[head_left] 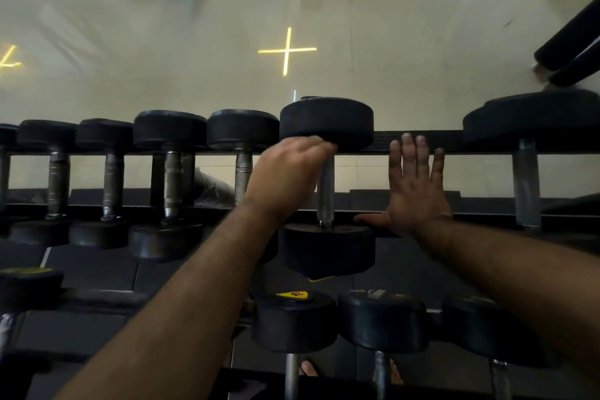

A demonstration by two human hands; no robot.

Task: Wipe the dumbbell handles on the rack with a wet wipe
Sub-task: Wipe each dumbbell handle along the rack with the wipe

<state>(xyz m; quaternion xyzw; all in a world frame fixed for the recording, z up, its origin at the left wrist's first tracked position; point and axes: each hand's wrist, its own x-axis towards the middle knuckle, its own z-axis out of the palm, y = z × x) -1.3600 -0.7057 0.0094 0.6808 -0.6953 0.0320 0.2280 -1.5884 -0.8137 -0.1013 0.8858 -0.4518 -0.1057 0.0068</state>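
Your left hand point(285, 175) sits just left of centre, curled over the top of a dumbbell handle point(325, 191), where that handle meets the far head. The fingers wrap around the far side of the bar; a pale edge shows along the knuckles at about 12 o'clock from the hand, likely the wet wipe point(308, 139), though it is too blurred to be sure. This handle belongs to the middle dumbbell point(326, 122) on the upper rack point(418, 138), and it runs from 12 o'clock to 6 o'clock between its two black heads.

Your right hand point(415, 188) lies at 3 o'clock from that handle, flat, with the fingers straight and spread. The fingertips reach the far rail of the rack, and the thumb points to 9 o'clock, touching or nearly touching the near head of the same dumbbell. It holds nothing.

At 9 o'clock from your left hand, a row of smaller dumbbells point(172, 172) stands side by side on the same rack, their metal handles dull and worn. At 3 o'clock, well apart from your right hand, one larger dumbbell point(526, 172) rests on the rack. At 6 o'clock, on the lower tier, more dumbbells sit, one with a yellow label point(293, 295) on its head. Beyond the rack, at 12 o'clock, the pale floor point(194, 58) carries a yellow cross mark point(287, 50).
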